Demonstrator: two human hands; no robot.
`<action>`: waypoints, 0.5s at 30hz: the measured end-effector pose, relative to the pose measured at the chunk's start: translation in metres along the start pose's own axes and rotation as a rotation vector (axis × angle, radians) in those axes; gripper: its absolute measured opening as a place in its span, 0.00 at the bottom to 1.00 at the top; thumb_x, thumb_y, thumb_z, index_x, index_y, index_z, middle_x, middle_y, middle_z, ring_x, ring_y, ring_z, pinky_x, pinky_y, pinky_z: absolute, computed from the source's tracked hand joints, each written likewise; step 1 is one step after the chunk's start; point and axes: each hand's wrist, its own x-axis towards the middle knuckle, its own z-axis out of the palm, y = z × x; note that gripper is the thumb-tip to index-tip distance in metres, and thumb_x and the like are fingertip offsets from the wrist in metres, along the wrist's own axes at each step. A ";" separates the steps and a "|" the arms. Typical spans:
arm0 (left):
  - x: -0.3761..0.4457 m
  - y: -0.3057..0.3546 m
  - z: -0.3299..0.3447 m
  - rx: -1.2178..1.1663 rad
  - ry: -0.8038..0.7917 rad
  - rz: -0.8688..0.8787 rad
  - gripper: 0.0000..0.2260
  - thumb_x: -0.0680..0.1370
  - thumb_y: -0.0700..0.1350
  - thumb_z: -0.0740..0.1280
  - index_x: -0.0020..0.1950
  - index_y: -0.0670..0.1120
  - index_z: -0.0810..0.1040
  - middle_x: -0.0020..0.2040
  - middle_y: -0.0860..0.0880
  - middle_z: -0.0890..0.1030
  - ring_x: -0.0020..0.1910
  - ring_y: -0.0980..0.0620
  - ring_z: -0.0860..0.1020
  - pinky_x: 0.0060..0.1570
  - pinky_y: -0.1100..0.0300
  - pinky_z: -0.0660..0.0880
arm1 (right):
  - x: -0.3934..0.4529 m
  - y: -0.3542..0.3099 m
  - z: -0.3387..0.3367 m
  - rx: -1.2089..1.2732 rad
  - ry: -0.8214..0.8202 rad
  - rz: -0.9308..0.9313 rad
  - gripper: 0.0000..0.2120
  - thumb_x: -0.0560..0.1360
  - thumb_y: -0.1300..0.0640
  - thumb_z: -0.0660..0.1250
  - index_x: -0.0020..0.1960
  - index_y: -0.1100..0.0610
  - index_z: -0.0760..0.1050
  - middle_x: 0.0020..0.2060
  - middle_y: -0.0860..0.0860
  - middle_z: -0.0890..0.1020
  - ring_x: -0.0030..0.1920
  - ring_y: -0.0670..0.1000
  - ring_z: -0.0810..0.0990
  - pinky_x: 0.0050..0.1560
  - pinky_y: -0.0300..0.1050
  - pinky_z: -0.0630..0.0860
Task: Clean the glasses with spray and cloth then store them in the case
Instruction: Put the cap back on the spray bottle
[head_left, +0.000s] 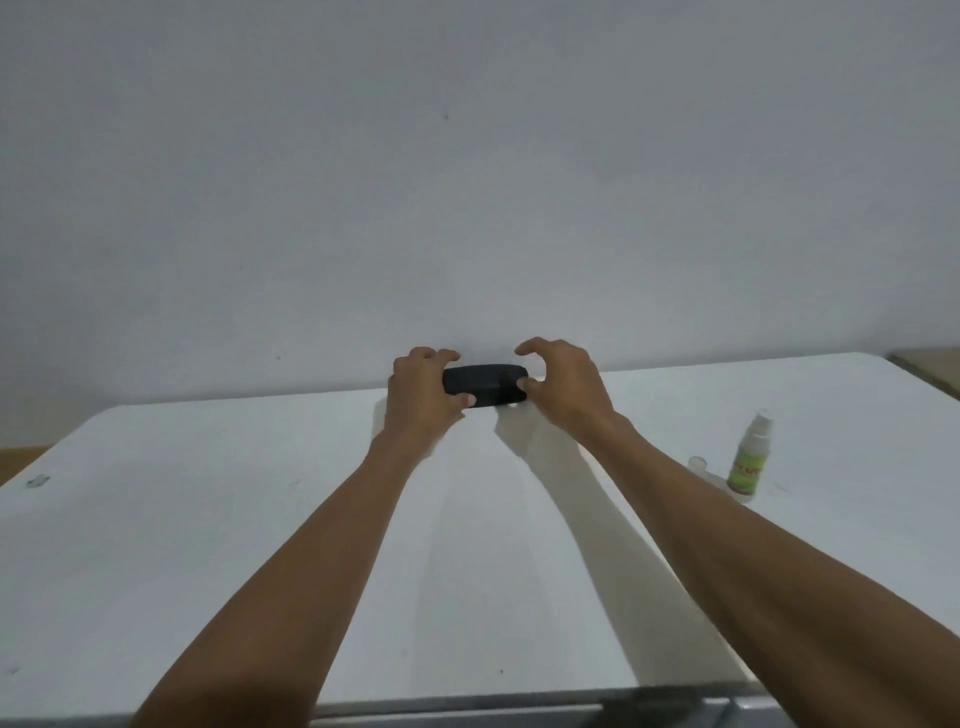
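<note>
At the far edge of the white table (260, 519), hard against the wall (467, 182), sits the black case (483, 385), lid down. Both hands are on it.

Left hand (423, 387) grips the case's left end: fingers curled over the top, thumb across the front face. Right hand (563, 387) is at the case's right end: thumb tip touches the front near the seam, fingers arched above the top, not clearly in contact. So a firm hold on the left and a loose claw on the right.

Glasses aren't visible; can't tell whether they're inside the case. Cloth not visible either. Spray bottle (749, 457) stands well right of the case and nearer the person, cap off; clear cap (698, 462) lies just left of the bottle.

Read: opening or closing the case, can't say which.

Risks:
- Right thumb alone on the seam could slip, so the lid snaps back or the case skids along the wall.
- Case sits at full arm reach, so leverage is poor and it could tip toward the wall.
- Uncapped bottle is near the right forearm's pull-back path; an elbow sweep could knock it over and spill it.
</note>
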 end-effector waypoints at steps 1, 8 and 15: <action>-0.004 0.012 0.001 -0.024 -0.010 0.021 0.25 0.69 0.47 0.79 0.65 0.49 0.80 0.62 0.45 0.79 0.64 0.42 0.73 0.61 0.52 0.73 | -0.004 -0.002 -0.013 -0.012 0.031 -0.004 0.19 0.77 0.59 0.70 0.68 0.51 0.77 0.63 0.55 0.80 0.64 0.55 0.77 0.59 0.46 0.73; -0.049 0.110 0.030 -0.241 -0.181 0.122 0.21 0.71 0.48 0.79 0.63 0.50 0.82 0.60 0.48 0.82 0.60 0.49 0.78 0.59 0.57 0.73 | -0.049 0.000 -0.116 -0.069 0.224 0.023 0.18 0.77 0.58 0.70 0.67 0.51 0.78 0.60 0.55 0.81 0.59 0.55 0.80 0.55 0.47 0.75; -0.099 0.179 0.069 -0.263 -0.335 0.194 0.24 0.73 0.45 0.77 0.68 0.51 0.78 0.62 0.48 0.80 0.58 0.49 0.78 0.58 0.55 0.76 | -0.123 0.039 -0.163 0.054 0.318 0.184 0.21 0.74 0.53 0.73 0.66 0.49 0.77 0.59 0.53 0.82 0.60 0.52 0.80 0.58 0.48 0.77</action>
